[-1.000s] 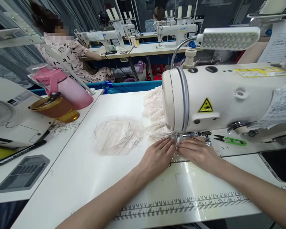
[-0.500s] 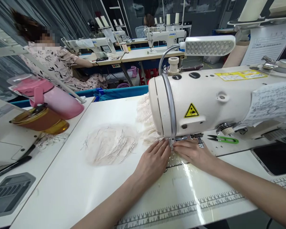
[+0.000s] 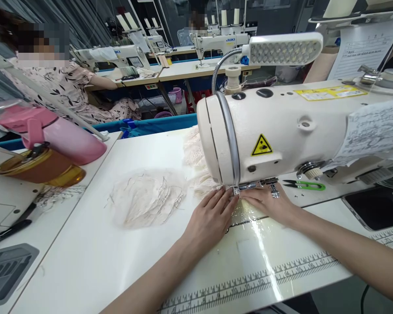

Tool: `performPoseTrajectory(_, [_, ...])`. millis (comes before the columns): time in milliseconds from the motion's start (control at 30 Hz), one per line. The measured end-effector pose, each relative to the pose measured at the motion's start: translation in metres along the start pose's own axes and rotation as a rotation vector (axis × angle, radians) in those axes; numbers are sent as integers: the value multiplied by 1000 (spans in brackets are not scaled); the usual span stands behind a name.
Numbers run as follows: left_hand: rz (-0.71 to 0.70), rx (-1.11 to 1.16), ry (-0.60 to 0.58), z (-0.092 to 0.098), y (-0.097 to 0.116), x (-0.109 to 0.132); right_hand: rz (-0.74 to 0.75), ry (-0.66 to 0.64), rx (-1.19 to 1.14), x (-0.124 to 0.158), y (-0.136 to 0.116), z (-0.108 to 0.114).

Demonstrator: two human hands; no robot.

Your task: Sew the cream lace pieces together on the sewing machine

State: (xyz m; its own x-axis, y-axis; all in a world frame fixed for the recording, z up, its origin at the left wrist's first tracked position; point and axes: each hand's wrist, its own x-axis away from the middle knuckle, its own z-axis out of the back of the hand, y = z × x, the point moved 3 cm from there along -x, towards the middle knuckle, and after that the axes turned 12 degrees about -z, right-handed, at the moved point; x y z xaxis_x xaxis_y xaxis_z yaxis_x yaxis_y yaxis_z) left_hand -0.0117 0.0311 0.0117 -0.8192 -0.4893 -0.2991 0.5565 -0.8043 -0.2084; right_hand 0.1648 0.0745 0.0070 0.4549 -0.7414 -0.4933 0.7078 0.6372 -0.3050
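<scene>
My left hand (image 3: 212, 214) lies flat beside the needle area of a white sewing machine (image 3: 275, 126), its fingers stretched forward over the edge of pale ruffled fabric (image 3: 201, 185). From the other side my right hand (image 3: 270, 201) rests low on the machine bed, fingers extended toward the presser foot (image 3: 236, 190) and partly beneath a metal attachment (image 3: 274, 191). The fingertips of both hands nearly meet at the foot. What lies under them is mostly hidden. Left of my hands, a pile of sheer cream fabric pieces (image 3: 147, 198) is spread on the white table (image 3: 85, 261).
Green thread snips (image 3: 309, 186) and a phone (image 3: 376, 209) lie to the right. A printed ruler (image 3: 236, 290) runs along the front edge. At left stand a pink bottle (image 3: 68, 135) and an amber cup (image 3: 39, 168). Another person (image 3: 59, 87) sits at a machine behind.
The view has shifted, so most things sit slightly further left and higher. My left fingers have spread a little, with the thumb side closer to the foot. The fabric pile has stayed put.
</scene>
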Motion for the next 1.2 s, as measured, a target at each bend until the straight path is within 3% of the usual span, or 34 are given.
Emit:
performPoseTrajectory(367, [36,-25,8,0,-1,-1,-90,-29,-107,-3,0,9])
performPoseTrajectory(567, [81,-30,-2,1,-1,-4,-148,-7,-31,-5,5,-2])
performPoseTrajectory(700, [81,-53,47,2,1,-4,-110,-3,-1,-4,2,0])
performPoseTrajectory(867, [-15,-72,79,1,4,-4,-38,-24,69,0,-7,14])
performPoseTrajectory(1067, [100,-35,58,3,-1,-3,-85,3,103,9,-11,8])
performPoseTrajectory(1200, [150,39,23,5,-3,-4,-102,-53,88,11,-11,4])
